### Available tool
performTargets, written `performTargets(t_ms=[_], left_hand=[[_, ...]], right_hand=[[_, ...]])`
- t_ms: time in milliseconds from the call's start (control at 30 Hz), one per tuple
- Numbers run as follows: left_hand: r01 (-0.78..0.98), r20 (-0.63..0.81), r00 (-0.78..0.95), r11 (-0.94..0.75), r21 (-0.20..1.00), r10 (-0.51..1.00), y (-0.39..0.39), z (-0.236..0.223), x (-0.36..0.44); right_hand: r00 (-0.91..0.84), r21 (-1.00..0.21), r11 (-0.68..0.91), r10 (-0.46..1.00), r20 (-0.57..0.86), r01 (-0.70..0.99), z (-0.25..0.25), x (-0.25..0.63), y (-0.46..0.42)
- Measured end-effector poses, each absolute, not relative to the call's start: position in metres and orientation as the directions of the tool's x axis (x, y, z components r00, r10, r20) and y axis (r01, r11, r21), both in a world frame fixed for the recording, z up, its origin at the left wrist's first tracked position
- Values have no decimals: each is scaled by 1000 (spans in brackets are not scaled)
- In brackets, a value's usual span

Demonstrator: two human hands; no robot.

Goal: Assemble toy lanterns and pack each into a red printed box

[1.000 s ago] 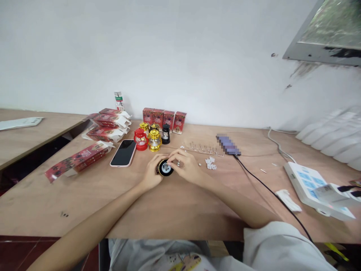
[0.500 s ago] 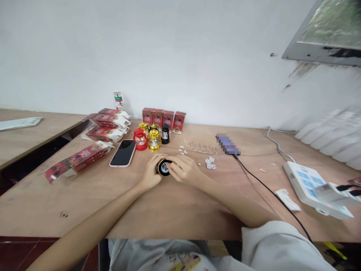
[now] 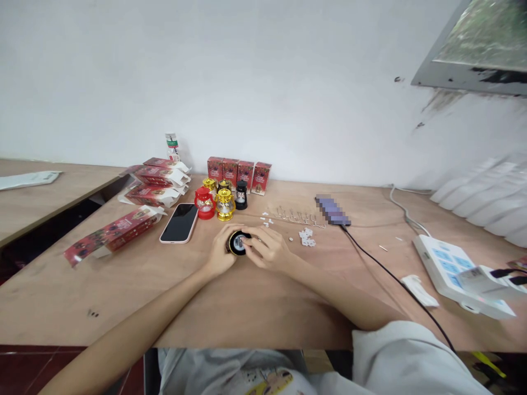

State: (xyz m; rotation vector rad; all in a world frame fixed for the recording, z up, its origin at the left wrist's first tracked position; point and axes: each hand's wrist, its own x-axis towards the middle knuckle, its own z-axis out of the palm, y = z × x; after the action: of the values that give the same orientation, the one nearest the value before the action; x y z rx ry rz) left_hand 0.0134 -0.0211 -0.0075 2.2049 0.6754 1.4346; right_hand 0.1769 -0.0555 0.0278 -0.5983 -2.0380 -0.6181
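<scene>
My left hand point(image 3: 221, 249) is wrapped round a small lantern point(image 3: 234, 250), whose round underside with a dark rim, gold edge and pale centre faces up. My right hand point(image 3: 269, 248) has its thumb and fingers brought together over that underside; anything between the fingertips is too small to make out. Just beyond my hands stand a red lantern point(image 3: 205, 203), a gold lantern point(image 3: 225, 205) and a black lantern point(image 3: 241, 195), with others partly hidden behind. Small white plastic pieces point(image 3: 307, 237) lie to the right of my right hand, near a thin metallic-looking strip with prongs point(image 3: 298, 216).
Upright red boxes point(image 3: 261, 179) stand by the wall, and opened red cartons point(image 3: 115, 233) lie at left. A pink-edged phone point(image 3: 179, 223) lies left of the lanterns. At right are another phone point(image 3: 333, 211), its black cable point(image 3: 382, 269) and a white power strip point(image 3: 457, 271).
My right fingers have shifted slightly on the lantern's underside, so more of its pale centre shows. The left hand keeps its hold, and the other things stay in place.
</scene>
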Motion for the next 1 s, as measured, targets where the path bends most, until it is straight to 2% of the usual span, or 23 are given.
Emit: performTargets(t_ms=[133, 300, 400, 500, 567, 667, 733, 900, 1000], left_hand=[[165, 721, 355, -799, 578, 595, -21, -7, 14], [166, 739, 322, -804, 571, 591, -19, -6, 14], [187, 729, 321, -796, 576, 604, -19, -4, 13], [227, 704, 337, -779, 584, 626, -20, -1, 11], [240, 700, 335, -776, 583, 630, -21, 0, 11], [233, 704, 329, -776, 586, 630, -21, 0, 11], [224, 700, 338, -776, 589, 629, -21, -2, 11], [228, 697, 348, -777, 586, 627, -21, -2, 11], [235, 699, 339, -776, 586, 630, -21, -1, 11]], right_hand=[[-483, 167, 740, 235, 844, 651, 28, 177, -57], [-542, 230, 685, 280, 793, 691, 28, 174, -59], [-542, 211, 673, 329, 773, 709, 32, 178, -61], [-476, 136, 626, 416, 775, 768, 32, 202, -62], [-409, 74, 545, 526, 746, 835, 26, 228, -62], [-294, 29, 354, 726, 622, 935, 10, 273, -65], [-250, 22, 282, 812, 528, 959, -2, 295, -69], [-202, 76, 188, 864, 462, 979, -17, 311, -77], [-186, 54, 182, 868, 461, 982, -15, 308, -76]])
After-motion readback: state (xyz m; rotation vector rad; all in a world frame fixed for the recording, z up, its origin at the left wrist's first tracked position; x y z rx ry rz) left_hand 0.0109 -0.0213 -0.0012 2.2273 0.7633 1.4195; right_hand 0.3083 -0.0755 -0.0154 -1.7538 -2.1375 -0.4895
